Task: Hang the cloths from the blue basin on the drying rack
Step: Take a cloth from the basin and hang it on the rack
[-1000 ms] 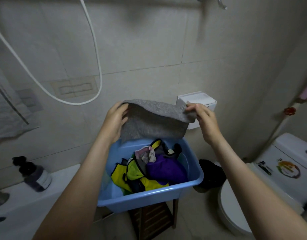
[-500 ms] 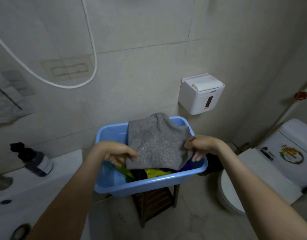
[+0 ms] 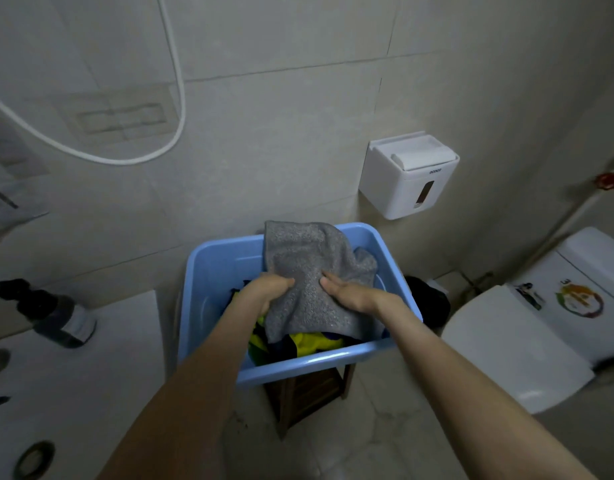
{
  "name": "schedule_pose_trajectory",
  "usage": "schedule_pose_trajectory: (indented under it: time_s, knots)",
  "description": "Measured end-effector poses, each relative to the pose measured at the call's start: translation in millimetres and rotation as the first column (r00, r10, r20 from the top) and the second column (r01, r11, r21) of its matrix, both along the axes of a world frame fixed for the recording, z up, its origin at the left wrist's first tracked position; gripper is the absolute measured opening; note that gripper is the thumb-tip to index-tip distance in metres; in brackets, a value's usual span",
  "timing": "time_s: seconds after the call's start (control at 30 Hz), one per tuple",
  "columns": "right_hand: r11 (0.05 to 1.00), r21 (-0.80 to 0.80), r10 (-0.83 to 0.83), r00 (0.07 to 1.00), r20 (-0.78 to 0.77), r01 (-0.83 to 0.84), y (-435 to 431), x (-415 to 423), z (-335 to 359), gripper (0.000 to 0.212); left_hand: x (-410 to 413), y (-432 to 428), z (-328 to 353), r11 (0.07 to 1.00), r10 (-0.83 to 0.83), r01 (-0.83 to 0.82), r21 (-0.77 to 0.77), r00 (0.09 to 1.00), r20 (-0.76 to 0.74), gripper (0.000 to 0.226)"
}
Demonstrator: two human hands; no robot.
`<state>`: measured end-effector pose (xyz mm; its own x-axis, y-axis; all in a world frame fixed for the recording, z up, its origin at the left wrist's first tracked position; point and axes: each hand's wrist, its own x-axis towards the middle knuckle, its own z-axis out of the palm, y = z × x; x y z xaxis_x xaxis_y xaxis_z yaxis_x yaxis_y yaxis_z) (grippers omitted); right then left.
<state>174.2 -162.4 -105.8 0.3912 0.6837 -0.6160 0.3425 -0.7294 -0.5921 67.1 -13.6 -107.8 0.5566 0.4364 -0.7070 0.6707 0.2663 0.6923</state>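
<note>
While both bare hands work over the blue basin (image 3: 215, 271), each one has hold of the grey cloth (image 3: 305, 265).

- left grip (image 3: 269, 289): fingers curled round the cloth's left edge, bunching it.
- right grip (image 3: 350, 294): thumb on top of the fabric, fingers under it as far as I can tell, pinching the right side.

The cloth's top edge overlaps the basin's far rim in this view. Its lower edge hangs over the rest of the laundry inside. Under it is a yellow cloth (image 3: 309, 342) plus some dark pieces, too hidden to name.

The basin sits on a wooden stool (image 3: 309, 396), close to the tiled wall. A white wall-mounted tissue box (image 3: 409, 174) is above and right of the basin. A black bin (image 3: 432, 303) is on the floor just beside the basin's right side. The toilet (image 3: 506, 341) is further right, lid down, with stickers on the tank.

On the left, a white desk (image 3: 73, 375) carries a dark pump bottle (image 3: 56, 313). A white shower hose (image 3: 175, 81) loops across the wall at top left.
</note>
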Motion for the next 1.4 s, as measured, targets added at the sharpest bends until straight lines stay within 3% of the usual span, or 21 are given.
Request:
schedule_pose_trajectory:
  time_s: [0.17,0.23,0.3,0.4,0.5,0.57,0.63,0.7,0.77,0.83,0.87,0.93,1.0,1.1,1.17,1.27,1.4]
  knots:
    - [0.996,-0.052,-0.066,0.996,0.068,0.07,-2.2,13.3,-9.1,0.061,0.3,8.0,-5.2,0.989,0.138,-0.135,-0.067,0.989,0.047,0.049]
    - [0.996,0.022,-0.084,0.973,0.215,0.081,2.1,15.8,-10.0,0.053,1.5,13.5,-3.3,0.976,0.214,-0.209,-0.059,0.973,0.091,0.045]
    - [0.978,0.178,-0.162,0.928,0.335,0.107,10.1,17.8,-8.1,0.047,3.1,16.7,6.7,0.983,0.183,-0.184,-0.003,0.976,0.118,0.039]
    - [0.895,0.44,-0.234,0.92,0.315,0.077,23.2,14.8,10.6,0.075,7.2,13.7,32.7,0.985,-0.082,0.048,0.166,0.976,0.202,0.032]
    - [0.859,0.493,-0.099,0.903,0.418,-0.134,28.8,18.0,40.4,0.099,8.6,1.5,71.6,0.855,-0.47,0.378,0.355,0.854,0.222,0.016]
    - [0.846,0.45,-0.001,0.843,0.538,-0.286,24.3,21.5,59.1,0.086,11.2,-8.2,95.8,0.726,-0.623,0.49,0.482,0.765,0.16,0.012]
    - [0.828,0.445,0.007,0.802,0.598,-0.339,15.6,25.1,73.8,0.061,15.5,-17.1,115.0,0.659,-0.678,0.517,0.546,0.723,0.134,0.01]
    - [0.821,0.491,-0.073,0.799,0.597,-0.292,-2.2,28.3,87.1,0.049,20.8,-28.1,127.1,0.664,-0.694,0.521,0.536,0.697,0.182,0.018]
    - [0.815,0.544,-0.173,0.811,0.559,-0.201,-23.6,28.8,99.6,0.057,26.3,-37.2,133.7,0.686,-0.701,0.517,0.512,0.658,0.276,0.029]
    - [0.799,0.597,-0.297,0.813,0.501,-0.076,-51.4,25.4,108.9,0.042,33.6,-49.1,139.7,0.651,-0.748,0.554,0.519,0.581,0.319,0.019]
    - [0.78,0.625,-0.359,0.814,0.456,-0.006,-65.6,22.6,111.6,0.029,37.3,-54.7,142.1,0.612,-0.781,0.569,0.549,0.544,0.306,0.011]
    - [0.707,0.693,-0.503,0.787,0.358,0.137,-100.3,16.1,114.4,0.008,43.2,-68.5,148.5,0.47,-0.858,0.58,0.665,0.479,0.187,0.019]
    - [0.614,0.754,-0.628,0.723,0.288,0.233,-134.6,9.0,121.1,0.01,46.9,-82.2,153.1,0.35,-0.893,0.578,0.737,0.443,0.076,0.024]
    - [0.459,0.832,-0.758,0.625,0.184,0.312,-186.5,-8.2,138.3,0.019,53.0,-109.5,160.1,0.283,-0.92,0.587,0.759,0.389,0.042,0.014]
    - [0.417,0.849,-0.798,0.579,0.17,0.325,-217.8,-22.6,146.9,0.025,54.8,-131.2,167.0,0.242,-0.929,0.536,0.809,0.368,0.034,0.009]
    - [0.464,0.81,-0.822,0.516,0.241,0.36,-269.2,-48.4,150.3,0.026,51.8,-170.3,177.4,0.236,-0.934,0.392,0.889,0.343,0.097,0.022]
    - [0.486,0.728,-0.84,0.489,0.236,0.484,-328.6,-93.3,150.1,0.019,36.7,-223.5,181.7,0.325,-0.924,0.305,0.895,0.305,0.232,0.034]
